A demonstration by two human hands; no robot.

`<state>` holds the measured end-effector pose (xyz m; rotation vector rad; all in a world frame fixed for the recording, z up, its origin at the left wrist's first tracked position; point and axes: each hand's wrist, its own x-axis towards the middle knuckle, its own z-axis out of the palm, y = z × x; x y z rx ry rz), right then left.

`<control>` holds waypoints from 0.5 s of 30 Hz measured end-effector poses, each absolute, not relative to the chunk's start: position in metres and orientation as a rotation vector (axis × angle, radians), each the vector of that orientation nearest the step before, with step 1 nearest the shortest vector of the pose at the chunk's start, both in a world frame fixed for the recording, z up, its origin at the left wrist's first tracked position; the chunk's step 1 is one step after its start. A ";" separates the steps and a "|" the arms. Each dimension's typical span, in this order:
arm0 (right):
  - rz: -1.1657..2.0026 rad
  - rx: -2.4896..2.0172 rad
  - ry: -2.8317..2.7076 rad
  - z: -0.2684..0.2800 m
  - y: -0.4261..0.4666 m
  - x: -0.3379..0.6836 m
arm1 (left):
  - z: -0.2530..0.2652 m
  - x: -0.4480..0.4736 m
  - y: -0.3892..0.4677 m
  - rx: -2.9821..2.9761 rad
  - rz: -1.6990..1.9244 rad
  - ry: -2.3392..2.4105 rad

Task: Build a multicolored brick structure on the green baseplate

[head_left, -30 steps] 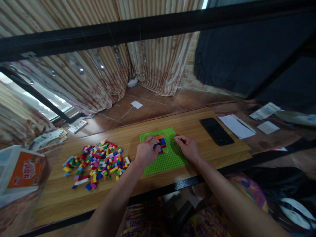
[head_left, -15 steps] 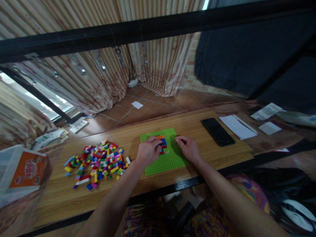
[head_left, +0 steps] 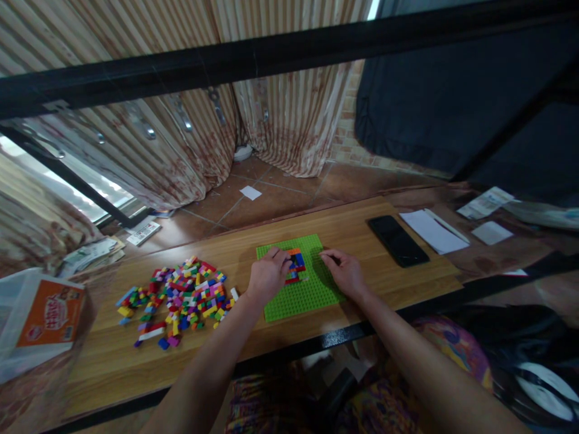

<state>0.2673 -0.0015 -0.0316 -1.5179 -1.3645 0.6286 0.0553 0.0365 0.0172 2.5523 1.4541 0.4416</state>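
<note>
A green studded baseplate point(head_left: 289, 306) lies on the wooden table. Near its middle stands a small cluster of bricks point(head_left: 297, 260), mostly blue, orange and red. At the cluster's left side is my left hand point(head_left: 266, 274), fingers curled together and partly covering the bricks; whatever they pinch is hidden. My right hand point(head_left: 346, 272) hovers over the plate's right edge, apart from the cluster. Its thumb and forefinger are pinched, and anything between them is too small to make out.
A loose heap of colourful bricks point(head_left: 187, 295) spreads across the table's left part. Beyond it stands a clear plastic box point(head_left: 34, 313) with an orange label. On the right lie a black phone point(head_left: 398, 240) and white paper point(head_left: 432, 230) with a pen.
My left hand has drawn back slightly to the left, uncovering more of the brick cluster. My right hand stays almost where it was, still pinched.
</note>
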 end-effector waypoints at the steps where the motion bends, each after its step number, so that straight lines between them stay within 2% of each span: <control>1: 0.623 -1.517 -1.370 -0.031 -0.002 0.267 | 0.017 0.057 0.037 2.549 0.456 1.460; 15: 0.750 -1.576 -1.332 -0.019 0.012 0.254 | 0.018 0.070 0.033 2.363 0.522 1.642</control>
